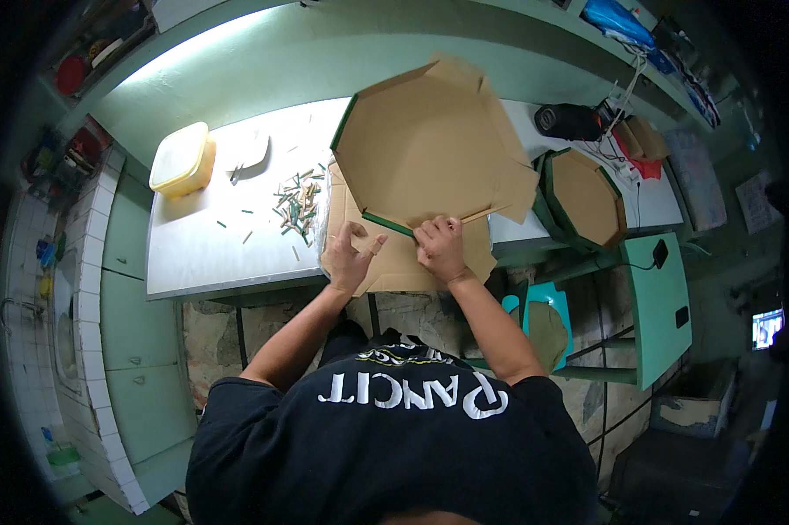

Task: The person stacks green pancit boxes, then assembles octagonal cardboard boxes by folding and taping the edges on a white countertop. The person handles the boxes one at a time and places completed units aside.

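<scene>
An octagonal cardboard tray [429, 144], brown inside with green-edged walls, stands tilted up before me; some of its wall flaps on the right are unfolded. My right hand [441, 248] is closed over its near wall, fingers wrapped on the rim. Just left of that, my left hand [350, 260] is close to the tray's near left corner, its thumb and fingers apart and nothing seen in them. Underneath lies a flat piece of brown cardboard [394, 271] reaching over the table's front edge.
Several short green and tan strips [300, 208] lie scattered on the white table [202, 254]. A yellow lidded container [182, 162] and a white dish [248, 150] stand at left. Right are folded octagonal trays [584, 197], a black speaker [569, 122] and a green chair [659, 302].
</scene>
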### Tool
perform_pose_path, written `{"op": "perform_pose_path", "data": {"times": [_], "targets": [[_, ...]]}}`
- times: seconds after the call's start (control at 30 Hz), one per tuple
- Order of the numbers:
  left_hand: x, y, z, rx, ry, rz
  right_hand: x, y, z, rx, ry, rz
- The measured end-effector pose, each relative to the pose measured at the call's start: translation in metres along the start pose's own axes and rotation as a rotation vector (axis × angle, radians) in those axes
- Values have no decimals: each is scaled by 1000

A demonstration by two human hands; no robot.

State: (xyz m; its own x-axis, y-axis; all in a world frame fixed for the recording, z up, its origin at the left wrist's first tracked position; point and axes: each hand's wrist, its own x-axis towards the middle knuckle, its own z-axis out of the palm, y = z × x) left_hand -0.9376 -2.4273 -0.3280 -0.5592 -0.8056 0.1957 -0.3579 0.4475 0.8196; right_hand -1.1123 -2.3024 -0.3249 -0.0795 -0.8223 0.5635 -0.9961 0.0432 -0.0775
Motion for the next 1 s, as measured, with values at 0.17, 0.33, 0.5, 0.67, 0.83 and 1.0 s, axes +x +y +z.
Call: {"op": "perform_pose_path", "data": {"times": [0.17,0.33,0.5,0.67,0.83,1.0], "targets": [[9,-10,28,-1252,2,-661,22,-44,-8,-85,-57,-66],[36,-59,-2,-944,85,-453,16,-36,-77,-132,282,101],[39,-60,-22,-961,-61,-431,13,16,-152,637,373,698],[43,-31,-19,-561,-21,-233,0,12,-145,963,146,935],[54,-28,-23,-400,-49,-291,-21,10,-101,903,391,875],[70,-43,-42,-1221,-386,-669,-49,45,-52,1251,493,1111]]}}
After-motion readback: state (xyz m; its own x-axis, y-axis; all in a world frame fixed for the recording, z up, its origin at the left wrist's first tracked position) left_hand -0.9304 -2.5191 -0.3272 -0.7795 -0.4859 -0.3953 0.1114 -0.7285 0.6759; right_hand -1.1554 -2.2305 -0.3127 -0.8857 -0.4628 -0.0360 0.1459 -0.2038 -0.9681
